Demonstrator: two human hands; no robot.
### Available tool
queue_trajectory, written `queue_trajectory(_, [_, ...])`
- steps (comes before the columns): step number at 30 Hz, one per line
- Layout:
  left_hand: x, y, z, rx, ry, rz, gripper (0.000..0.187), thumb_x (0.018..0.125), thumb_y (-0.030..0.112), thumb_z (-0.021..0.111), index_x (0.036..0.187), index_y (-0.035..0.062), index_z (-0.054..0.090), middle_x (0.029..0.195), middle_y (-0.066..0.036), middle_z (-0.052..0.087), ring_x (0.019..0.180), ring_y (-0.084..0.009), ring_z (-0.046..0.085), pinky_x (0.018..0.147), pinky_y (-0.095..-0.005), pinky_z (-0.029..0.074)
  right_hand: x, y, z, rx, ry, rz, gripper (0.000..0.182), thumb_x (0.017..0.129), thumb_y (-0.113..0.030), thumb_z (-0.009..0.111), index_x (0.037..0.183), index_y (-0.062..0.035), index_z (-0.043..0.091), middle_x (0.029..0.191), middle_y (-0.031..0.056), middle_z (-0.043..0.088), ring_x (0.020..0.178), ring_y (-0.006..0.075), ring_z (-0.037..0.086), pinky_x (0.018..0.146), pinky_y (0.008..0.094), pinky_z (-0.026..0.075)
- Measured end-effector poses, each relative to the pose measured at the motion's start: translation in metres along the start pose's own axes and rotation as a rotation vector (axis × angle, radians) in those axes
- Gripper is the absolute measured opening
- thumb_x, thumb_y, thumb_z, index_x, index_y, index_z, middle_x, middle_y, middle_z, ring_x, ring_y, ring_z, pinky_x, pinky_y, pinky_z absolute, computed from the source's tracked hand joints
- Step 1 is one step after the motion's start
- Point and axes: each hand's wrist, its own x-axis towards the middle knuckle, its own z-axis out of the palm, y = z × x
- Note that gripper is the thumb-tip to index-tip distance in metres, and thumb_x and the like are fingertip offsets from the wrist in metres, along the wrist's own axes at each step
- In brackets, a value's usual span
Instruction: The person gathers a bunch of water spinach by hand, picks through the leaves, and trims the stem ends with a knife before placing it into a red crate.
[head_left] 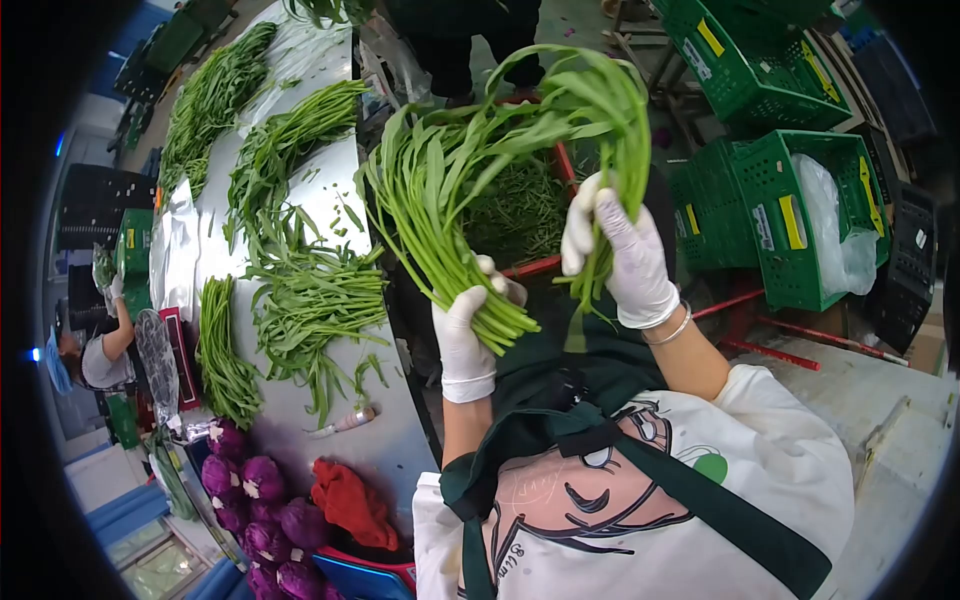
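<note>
My left hand (pixel 470 325), in a white glove, is closed round the lower stems of a thick bunch of leafy greens (pixel 425 200). The cut stem ends stick out below the fist toward my body. In the upper right, my right hand (pixel 620 235), also gloved, grips a smaller bunch of the same greens (pixel 625 110). Its leaves arch over to the left and meet the larger bunch. Behind and below both bunches, cut leaves (pixel 515 205) lie in a red-edged container.
On the metal table (pixel 390 440) at left lie several piles of greens (pixel 315 290), purple cabbages (pixel 265 480) and a red cloth (pixel 352 502). Green crates (pixel 770 240) stand at right. One person (pixel 105 360) works at far left; another (pixel 460 50) stands ahead.
</note>
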Motion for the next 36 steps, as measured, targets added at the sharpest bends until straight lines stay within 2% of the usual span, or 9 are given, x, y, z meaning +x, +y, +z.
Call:
queue_trajectory(2, [0.001, 0.005, -0.001, -0.046, -0.075, -0.012, 0.036, 0.073, -0.002, 0.052, 0.108, -0.0008, 0.045, 0.095, -0.012, 0.056, 0.077, -0.0194, 0.057, 0.065, -0.0387, 0.050, 0.003, -0.012, -0.004, 0.048, 0.017, 0.088, 0.018, 0.091, -0.023, 0.052, 0.094, -0.0053, 0.051, 0.066, -0.0002, 0.050, 0.055, 0.0091, 0.051, 0.053, 0.0217, 0.043])
queue_trajectory(6, [-0.002, -0.004, 0.003, 0.153, -0.017, 0.026, 0.038, 0.075, -0.001, 0.054, 0.111, -0.0013, 0.045, 0.097, -0.013, 0.057, 0.082, -0.0198, 0.058, 0.069, -0.0347, 0.051, 0.009, 0.013, 0.007, -0.450, -0.025, 0.198, 0.017, 0.076, -0.012, 0.070, 0.085, -0.0042, 0.058, 0.070, -0.0028, 0.052, 0.061, 0.0035, 0.048, 0.056, 0.0189, 0.039])
queue_trajectory(7, [-0.004, -0.006, 0.000, 0.253, 0.025, 0.009, 0.042, 0.074, -0.002, 0.054, 0.115, -0.0014, 0.044, 0.100, -0.012, 0.057, 0.086, -0.0188, 0.059, 0.073, -0.0310, 0.050, 0.007, 0.020, 0.013, -0.310, -0.045, 0.270, 0.020, 0.073, -0.013, 0.074, 0.082, -0.0034, 0.059, 0.069, -0.0040, 0.051, 0.063, 0.0035, 0.047, 0.057, 0.0193, 0.040])
queue_trajectory(9, [-0.005, -0.010, 0.002, 0.318, 0.028, 0.005, 0.047, 0.073, -0.002, 0.055, 0.118, -0.0016, 0.042, 0.100, -0.011, 0.057, 0.087, -0.0179, 0.059, 0.076, -0.0289, 0.049, 0.007, 0.024, 0.021, -0.598, -0.008, 0.131, 0.022, 0.074, -0.009, 0.072, 0.090, -0.0034, 0.059, 0.071, -0.0037, 0.053, 0.066, 0.0024, 0.049, 0.060, 0.0176, 0.041])
queue_trajectory(18, [-0.005, -0.009, -0.005, 0.302, -0.062, -0.008, 0.042, 0.073, -0.001, 0.055, 0.113, -0.0026, 0.046, 0.091, -0.010, 0.059, 0.083, -0.0172, 0.058, 0.079, -0.0282, 0.046, 0.012, 0.025, 0.009, -0.310, -0.102, 0.329, 0.014, 0.079, -0.009, 0.068, 0.085, 0.0005, 0.059, 0.069, -0.0004, 0.055, 0.058, 0.0061, 0.052, 0.053, 0.0198, 0.042])
queue_trajectory(25, [-0.007, -0.017, 0.001, 0.422, 0.003, 0.040, 0.036, 0.079, -0.001, 0.055, 0.114, -0.0018, 0.046, 0.105, -0.010, 0.056, 0.095, -0.0166, 0.056, 0.085, -0.0295, 0.045, 0.009, 0.027, 0.010, -0.776, -0.112, 0.159, 0.019, 0.073, -0.013, 0.072, 0.084, -0.0012, 0.063, 0.069, -0.0006, 0.059, 0.061, 0.0047, 0.050, 0.056, 0.0209, 0.042])
queue_trajectory(31, [-0.004, -0.016, -0.013, 0.341, -0.055, -0.024, 0.036, 0.079, -0.001, 0.055, 0.114, -0.0010, 0.045, 0.105, -0.009, 0.056, 0.095, -0.0161, 0.055, 0.085, -0.0283, 0.044, 0.007, 0.027, 0.008, -0.401, -0.017, 0.331, 0.015, 0.075, -0.010, 0.071, 0.082, 0.0003, 0.063, 0.067, -0.0011, 0.058, 0.063, 0.0029, 0.049, 0.057, 0.0182, 0.039])
queue_trajectory(34, [-0.007, -0.021, -0.006, 0.407, 0.012, 0.025, 0.039, 0.078, -0.002, 0.055, 0.116, -0.0005, 0.044, 0.110, -0.010, 0.054, 0.098, -0.0169, 0.054, 0.087, -0.0285, 0.043, 0.005, 0.025, 0.010, -0.806, -0.103, 0.188, 0.013, 0.075, -0.009, 0.070, 0.080, 0.0004, 0.063, 0.068, 0.0002, 0.060, 0.064, 0.0030, 0.051, 0.059, 0.0183, 0.040])
queue_trajectory(36, [-0.007, -0.024, -0.003, 0.430, 0.004, 0.057, 0.042, 0.076, -0.002, 0.054, 0.117, -0.0005, 0.044, 0.107, -0.010, 0.055, 0.096, -0.0169, 0.055, 0.084, -0.0287, 0.044, 0.006, 0.027, 0.007, -0.763, -0.129, 0.239, 0.013, 0.075, -0.009, 0.071, 0.079, 0.0003, 0.063, 0.068, -0.0007, 0.059, 0.064, 0.0026, 0.050, 0.059, 0.0184, 0.041])
